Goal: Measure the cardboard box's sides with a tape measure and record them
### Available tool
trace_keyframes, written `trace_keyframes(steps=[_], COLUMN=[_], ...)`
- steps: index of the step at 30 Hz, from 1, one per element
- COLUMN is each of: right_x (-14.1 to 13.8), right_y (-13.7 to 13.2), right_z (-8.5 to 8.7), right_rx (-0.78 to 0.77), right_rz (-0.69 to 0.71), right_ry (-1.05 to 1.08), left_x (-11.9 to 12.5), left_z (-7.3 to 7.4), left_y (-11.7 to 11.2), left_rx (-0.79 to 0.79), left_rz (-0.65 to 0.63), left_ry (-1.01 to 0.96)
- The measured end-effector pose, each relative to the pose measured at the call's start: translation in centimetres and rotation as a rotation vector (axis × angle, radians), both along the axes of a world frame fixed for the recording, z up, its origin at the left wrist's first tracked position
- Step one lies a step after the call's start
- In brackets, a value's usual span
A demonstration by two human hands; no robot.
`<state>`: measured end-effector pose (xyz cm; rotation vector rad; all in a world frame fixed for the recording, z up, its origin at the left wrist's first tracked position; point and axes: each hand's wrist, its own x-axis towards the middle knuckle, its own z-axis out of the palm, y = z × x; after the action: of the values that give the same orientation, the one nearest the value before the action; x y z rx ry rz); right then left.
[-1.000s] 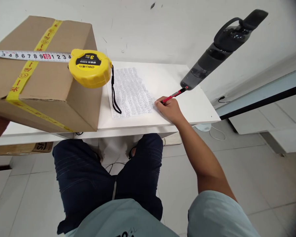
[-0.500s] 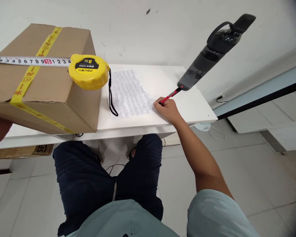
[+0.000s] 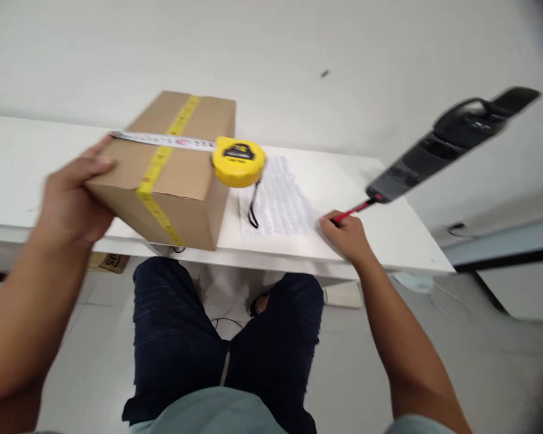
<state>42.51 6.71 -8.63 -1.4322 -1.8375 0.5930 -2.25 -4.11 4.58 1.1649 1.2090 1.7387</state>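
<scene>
My left hand [image 3: 75, 196] grips the left side of a brown cardboard box [image 3: 181, 175] with yellow tape, its thumb over the top edge where the tape measure's white blade ends. A yellow tape measure [image 3: 238, 161] lies on the box's right top edge, its blade stretched leftward across the box. My right hand [image 3: 346, 235] is closed on a red pen [image 3: 355, 209], the tip at the right edge of a sheet of paper [image 3: 278, 202] covered in small writing. Both rest on a white table [image 3: 389, 232].
A dark handheld vacuum [image 3: 452, 144] leans against the white wall at the right. My legs in dark shorts are under the table. Another cardboard box [image 3: 108, 262] lies on the floor beneath the table. A cable and a white object lie on the floor at the right.
The view has swung left and pulled back with blur. My left hand is now visible gripping the box's left side. The right hand still holds the pen at the paper.
</scene>
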Motion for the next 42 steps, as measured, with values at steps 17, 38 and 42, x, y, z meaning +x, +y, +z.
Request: trace_keyframes(steps=[17,38,42], right_x=[-2.3,-4.0,-4.9], right_y=[1.3,1.2,-0.3], right_z=[-3.1,-0.5,1.7], right_rx=[0.139,0.254,0.271], right_rz=[-0.241,-0.422,-0.481], right_ry=[-0.357,-0.040,-0.047], left_x=[-0.1,-3.5,-2.4], left_z=[-0.1,0.2,1.1], left_y=[-2.8,-2.5,-2.3], left_rx=[-0.139,-0.291,-0.232], left_rz=[0.025,0.137,0.109], left_ry=[-0.294,-0.236,-0.241])
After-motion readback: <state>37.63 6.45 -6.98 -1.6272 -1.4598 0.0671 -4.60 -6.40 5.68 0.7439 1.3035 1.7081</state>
